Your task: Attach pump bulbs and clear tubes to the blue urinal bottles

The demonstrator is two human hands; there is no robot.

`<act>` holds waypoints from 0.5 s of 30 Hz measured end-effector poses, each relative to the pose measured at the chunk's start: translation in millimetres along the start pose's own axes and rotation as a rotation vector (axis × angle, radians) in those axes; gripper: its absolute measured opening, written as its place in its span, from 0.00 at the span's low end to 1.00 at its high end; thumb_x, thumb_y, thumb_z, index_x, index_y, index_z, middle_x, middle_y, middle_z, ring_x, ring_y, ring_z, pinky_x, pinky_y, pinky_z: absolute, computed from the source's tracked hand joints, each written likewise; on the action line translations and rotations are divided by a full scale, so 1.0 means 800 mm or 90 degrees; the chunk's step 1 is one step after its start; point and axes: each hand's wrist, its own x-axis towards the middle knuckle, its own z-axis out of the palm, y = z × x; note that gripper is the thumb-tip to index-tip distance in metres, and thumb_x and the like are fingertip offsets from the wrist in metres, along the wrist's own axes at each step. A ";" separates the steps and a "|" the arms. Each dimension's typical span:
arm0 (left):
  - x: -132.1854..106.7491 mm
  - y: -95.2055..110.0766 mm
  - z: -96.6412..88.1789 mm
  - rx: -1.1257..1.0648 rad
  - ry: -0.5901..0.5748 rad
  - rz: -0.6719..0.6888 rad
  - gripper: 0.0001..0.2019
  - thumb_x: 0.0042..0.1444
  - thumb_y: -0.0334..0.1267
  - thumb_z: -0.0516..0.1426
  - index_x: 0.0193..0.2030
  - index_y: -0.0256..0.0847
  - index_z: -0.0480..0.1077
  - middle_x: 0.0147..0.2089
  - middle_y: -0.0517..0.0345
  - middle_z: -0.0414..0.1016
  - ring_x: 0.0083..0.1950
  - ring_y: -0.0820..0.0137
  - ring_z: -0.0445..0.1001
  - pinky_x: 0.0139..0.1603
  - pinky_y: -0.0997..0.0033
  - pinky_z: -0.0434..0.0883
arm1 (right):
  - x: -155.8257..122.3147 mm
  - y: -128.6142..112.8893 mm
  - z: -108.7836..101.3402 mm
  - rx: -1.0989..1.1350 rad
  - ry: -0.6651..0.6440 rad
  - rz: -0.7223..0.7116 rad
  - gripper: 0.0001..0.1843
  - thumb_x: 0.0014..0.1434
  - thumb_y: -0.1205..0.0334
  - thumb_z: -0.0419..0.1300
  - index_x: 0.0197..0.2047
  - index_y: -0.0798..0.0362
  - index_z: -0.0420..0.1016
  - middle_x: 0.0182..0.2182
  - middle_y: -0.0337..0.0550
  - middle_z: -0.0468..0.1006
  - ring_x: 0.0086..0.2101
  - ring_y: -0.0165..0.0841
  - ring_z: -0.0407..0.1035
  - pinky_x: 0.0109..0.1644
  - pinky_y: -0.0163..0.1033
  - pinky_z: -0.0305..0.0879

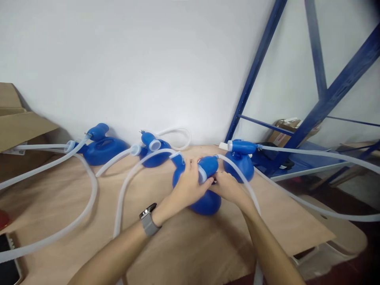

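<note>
In front of me on the table stands a blue plastic urinal bottle (207, 204) with a blue funnel piece (208, 165) lying against its top. My left hand (190, 180) is wrapped around the bottle's upper part, beside the funnel's whitish rim. Close against it, my right hand (227, 185) is closed, its fingertips pinched at the bottle's handle area below the funnel. What lies between those fingertips is too small to name. A white hose (243, 176) runs from the funnel's end over my right wrist. Another white hose (130, 178) curves down from the bottle's spout on the left.
More blue bottles with hoses stand along the wall: a left bottle (108, 150), a middle bottle (156, 158) and a right bottle (240, 164). An open cardboard box (26, 126) and a phone (8, 257) are at left. A blue metal rack (261, 59) rises behind the table's right edge.
</note>
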 end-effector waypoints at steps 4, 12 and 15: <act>0.009 -0.015 -0.011 -0.032 -0.162 0.021 0.47 0.55 0.46 0.69 0.76 0.40 0.51 0.76 0.32 0.56 0.78 0.44 0.57 0.76 0.38 0.61 | -0.019 0.023 -0.014 -0.077 -0.009 0.127 0.16 0.64 0.45 0.63 0.39 0.48 0.83 0.43 0.53 0.88 0.44 0.55 0.82 0.40 0.46 0.67; 0.026 0.009 -0.122 -0.016 -0.175 -0.012 0.25 0.64 0.53 0.61 0.65 0.49 0.73 0.64 0.49 0.77 0.58 0.58 0.79 0.60 0.55 0.77 | 0.055 0.055 -0.017 -0.098 0.042 0.266 0.27 0.64 0.35 0.61 0.43 0.52 0.82 0.47 0.59 0.86 0.52 0.58 0.79 0.50 0.50 0.70; 0.014 0.023 -0.152 0.032 -0.232 -0.010 0.27 0.65 0.55 0.60 0.68 0.53 0.71 0.64 0.52 0.78 0.59 0.59 0.80 0.57 0.59 0.79 | 0.116 0.052 -0.006 -0.056 0.064 0.261 0.30 0.68 0.38 0.59 0.55 0.58 0.79 0.57 0.68 0.80 0.59 0.61 0.74 0.58 0.56 0.68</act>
